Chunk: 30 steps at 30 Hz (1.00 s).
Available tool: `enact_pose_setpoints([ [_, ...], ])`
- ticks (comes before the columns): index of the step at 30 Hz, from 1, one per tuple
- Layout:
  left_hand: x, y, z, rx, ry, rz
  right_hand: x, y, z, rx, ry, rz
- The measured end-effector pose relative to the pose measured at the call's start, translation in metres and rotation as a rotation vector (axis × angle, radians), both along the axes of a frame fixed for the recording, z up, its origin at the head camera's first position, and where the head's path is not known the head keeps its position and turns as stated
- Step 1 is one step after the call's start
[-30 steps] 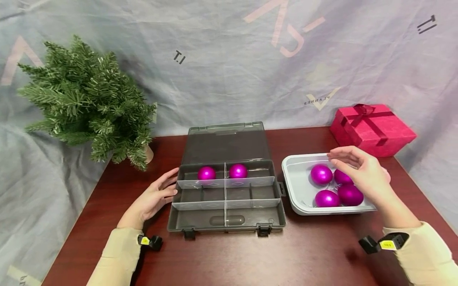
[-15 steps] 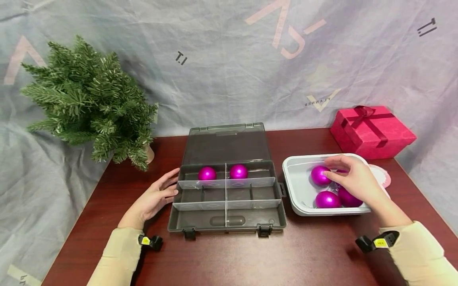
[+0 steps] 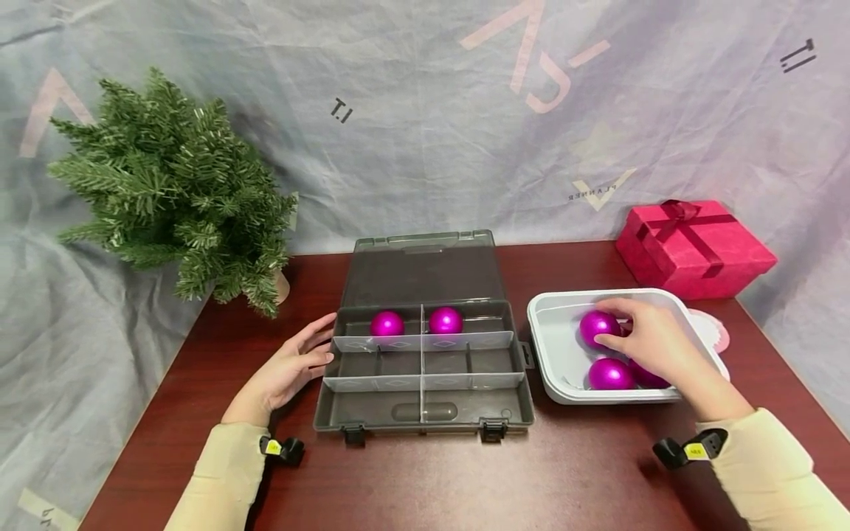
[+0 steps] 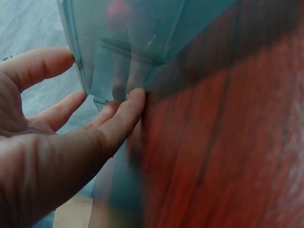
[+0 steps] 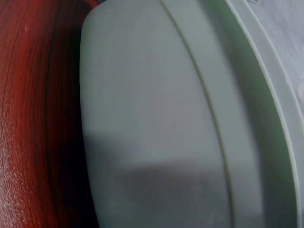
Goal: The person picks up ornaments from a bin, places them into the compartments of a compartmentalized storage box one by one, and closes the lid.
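In the head view, my right hand (image 3: 654, 339) is inside the white plastic tray (image 3: 564, 397), with thumb and fingers pinching a shiny purple Christmas ball (image 3: 594, 330). Another purple ball (image 3: 611, 375) lies just in front, and more are partly hidden by the hand. The right wrist view has only the tray's outer wall (image 5: 147, 104); hand and ball are out of it. My left hand (image 3: 288, 369) touches the left side of a smoky clear compartment box (image 3: 372, 405) with loosely extended fingers. Two purple balls, one left (image 3: 387, 324) and one right (image 3: 446, 321), sit in the box's back compartments.
The box's lid (image 3: 425, 269) lies folded back behind it. A small artificial pine tree (image 3: 186, 192) stands at the back left. At the back right is a red gift box (image 3: 697, 251) with a ribbon. A pink-and-white round thing (image 3: 713, 330) shows beyond the tray's right rim.
My right hand has come down and left into the tray, its thumb and fingers closing around the back-left ball. The left hand has stayed at the box's side.
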State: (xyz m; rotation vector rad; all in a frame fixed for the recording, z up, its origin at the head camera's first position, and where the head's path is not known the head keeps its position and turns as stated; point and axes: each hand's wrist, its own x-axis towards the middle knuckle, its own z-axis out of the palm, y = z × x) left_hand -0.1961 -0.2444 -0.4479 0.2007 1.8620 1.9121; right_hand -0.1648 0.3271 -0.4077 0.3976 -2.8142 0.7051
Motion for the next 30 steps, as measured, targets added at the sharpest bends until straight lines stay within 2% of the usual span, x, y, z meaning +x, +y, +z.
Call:
enact_pose_setpoints([
  [8, 0.000, 0.002, 0.000, 0.026, -0.008, 0.002, 0.000, -0.002, -0.003, 0.068, 0.033, 0.018],
  [14, 0.000, 0.002, 0.001, 0.021, -0.011, 0.014, 0.001, -0.002, -0.004, 0.035, 0.077, 0.040],
  [19, 0.000, 0.002, 0.001, 0.016, -0.015, 0.012, 0.004, 0.000, -0.001, -0.065, 0.057, 0.017],
  [24, 0.000, 0.002, 0.001, 0.012, -0.016, 0.012, 0.007, 0.001, 0.007, -0.218, 0.009, -0.016],
  [30, 0.000, 0.001, 0.000, 0.021, -0.016, 0.009, 0.012, -0.006, 0.017, -0.356, -0.038, -0.087],
])
